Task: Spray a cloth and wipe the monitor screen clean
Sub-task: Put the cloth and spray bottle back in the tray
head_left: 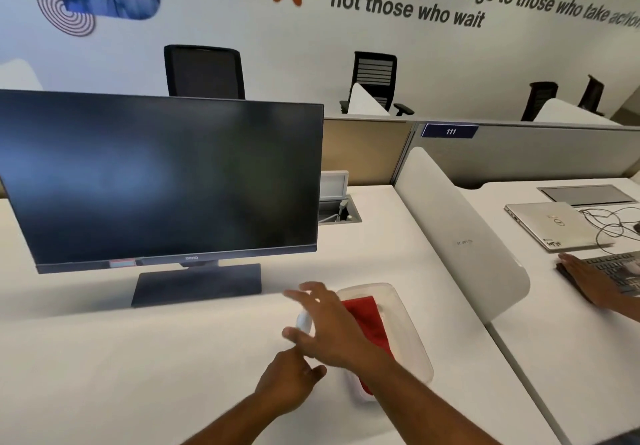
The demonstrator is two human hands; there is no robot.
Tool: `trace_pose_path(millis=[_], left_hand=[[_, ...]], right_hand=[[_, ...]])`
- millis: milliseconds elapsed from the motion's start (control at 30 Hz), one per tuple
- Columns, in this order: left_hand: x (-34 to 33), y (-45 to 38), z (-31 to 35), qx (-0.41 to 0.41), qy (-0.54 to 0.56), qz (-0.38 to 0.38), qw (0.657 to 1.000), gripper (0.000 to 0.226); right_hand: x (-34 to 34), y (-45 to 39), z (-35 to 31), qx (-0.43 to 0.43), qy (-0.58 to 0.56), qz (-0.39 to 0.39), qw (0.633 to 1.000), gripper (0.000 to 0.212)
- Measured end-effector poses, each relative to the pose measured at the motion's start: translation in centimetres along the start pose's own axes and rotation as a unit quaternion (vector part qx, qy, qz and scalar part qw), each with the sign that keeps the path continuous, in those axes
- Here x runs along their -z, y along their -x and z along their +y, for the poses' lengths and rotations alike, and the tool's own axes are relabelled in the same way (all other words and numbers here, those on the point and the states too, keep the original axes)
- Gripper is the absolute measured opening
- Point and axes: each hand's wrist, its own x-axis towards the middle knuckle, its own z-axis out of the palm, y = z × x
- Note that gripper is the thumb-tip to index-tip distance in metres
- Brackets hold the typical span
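Observation:
A dark, switched-off monitor (162,181) stands on its base at the left of the white desk (138,358). To its right, a clear plastic tray (408,326) holds a red cloth (369,320). A white spray bottle (304,323) stands just left of the tray, mostly hidden by my right hand (325,330). That hand hovers over the bottle with its fingers spread and blurred by motion. My left hand (291,378) sits lower, just in front of the bottle, loosely curled with the thumb out and nothing seen in it.
A white curved divider (460,236) separates this desk from the neighbouring one. There another person's hand (585,281) rests on a keyboard (620,268), beside a closed laptop (547,226) and loose cables. An open cable box (337,209) sits behind the monitor.

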Motion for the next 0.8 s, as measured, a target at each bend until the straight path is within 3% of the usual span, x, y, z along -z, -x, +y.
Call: trace_pose_path(millis=[200, 433, 567, 667, 800], left_hand=[[1.6, -0.1, -1.9, 0.016, -0.014, -0.005, 1.0, 0.039], [2.4, 0.2, -2.4, 0.042, 0.009, -0.014, 0.999, 0.031], [2.0, 0.0, -1.4, 0.037, 0.02, -0.025, 0.999, 0.032], [1.4, -0.2, 0.3, 0.026, 0.037, -0.027, 0.999, 0.038], [0.2, -0.3, 3.1, 0.0, 0.077, -0.02, 0.997, 0.061]], right_hand=[[-2.2, -0.6, -0.4, 0.008, 0.074, -0.009, 0.997, 0.037], [-1.3, -0.4, 0.8, -0.074, 0.012, 0.052, 0.996, 0.038], [1.0, 1.5, 0.9, -0.135, -0.103, 0.17, 0.971, 0.034], [3.8, 3.1, 2.1, -0.131, -0.143, 0.279, 0.941, 0.034], [7.9, 4.5, 5.1, -0.129, -0.183, 0.373, 0.901, 0.038]])
